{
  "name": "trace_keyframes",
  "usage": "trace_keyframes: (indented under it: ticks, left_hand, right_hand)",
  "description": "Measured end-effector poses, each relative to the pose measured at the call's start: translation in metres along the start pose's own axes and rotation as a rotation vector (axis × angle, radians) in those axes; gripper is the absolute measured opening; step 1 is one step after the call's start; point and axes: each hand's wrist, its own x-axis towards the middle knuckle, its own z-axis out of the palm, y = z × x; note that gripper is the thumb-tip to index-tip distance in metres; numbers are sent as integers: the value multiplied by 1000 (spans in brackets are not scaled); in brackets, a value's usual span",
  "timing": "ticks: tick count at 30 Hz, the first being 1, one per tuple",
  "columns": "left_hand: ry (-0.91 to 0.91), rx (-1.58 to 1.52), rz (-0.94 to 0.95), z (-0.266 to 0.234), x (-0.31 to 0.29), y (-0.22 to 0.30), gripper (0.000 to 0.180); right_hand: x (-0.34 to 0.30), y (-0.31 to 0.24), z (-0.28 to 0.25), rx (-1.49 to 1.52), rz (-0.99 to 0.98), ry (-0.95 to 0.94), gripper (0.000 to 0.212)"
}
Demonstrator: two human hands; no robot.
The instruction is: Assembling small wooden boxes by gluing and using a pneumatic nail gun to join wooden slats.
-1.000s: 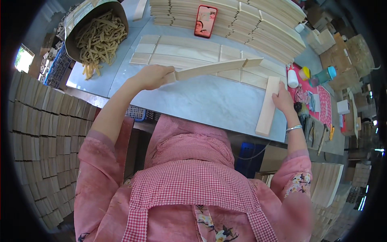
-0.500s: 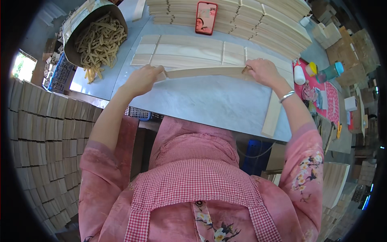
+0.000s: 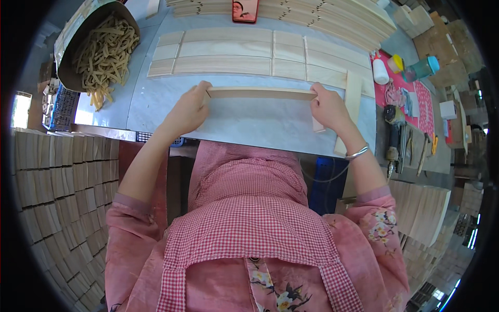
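A thin pale wooden strip (image 3: 260,93) stretches between my hands, on edge above the near part of the table. My left hand (image 3: 186,112) is closed on its left end, and my right hand (image 3: 331,109) grips the right end. Below my right fingers a short end piece (image 3: 318,125) is bent toward me; whatever lies at the left end is mostly covered by my hand. Just beyond the strip, flat grooved wooden strips (image 3: 223,49) lie side by side on the table (image 3: 249,122). Another plain strip (image 3: 352,99) rests partly behind my right hand.
Stacked grooved boards (image 3: 332,18) and a phone (image 3: 245,11) stand at the back. An open sack (image 3: 66,73) spills tan flat bands (image 3: 106,52). On the right are a white bottle (image 3: 380,72), a teal-lidded cup (image 3: 420,69) and hand tools (image 3: 392,138). Wood blocks (image 3: 62,182) are piled left.
Both hands have drawn the strip nearer to me, away from the flat strips. Its middle looks straighter, and an end piece now bends toward me at the right. The view has shifted too.
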Motion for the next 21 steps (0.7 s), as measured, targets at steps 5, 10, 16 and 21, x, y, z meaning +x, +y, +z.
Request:
trace_keyframes:
  ticks: [5,10,16,21]
  left_hand:
    - [199,-42,-72,8,24,3,44]
    - [316,-35,-10,23,31,-16,38]
    - [197,-154,-140,6,21,-2,40]
    - [212,-285,-145,10,18,-23,43]
  right_hand:
    - [-6,-6,10,33,41,112,19]
    - [-10,-6,10,152,113,81,30]
    - [-31,50,-19,-57,390,364,64]
    - [-33,85,-13,-175,504,151,52]
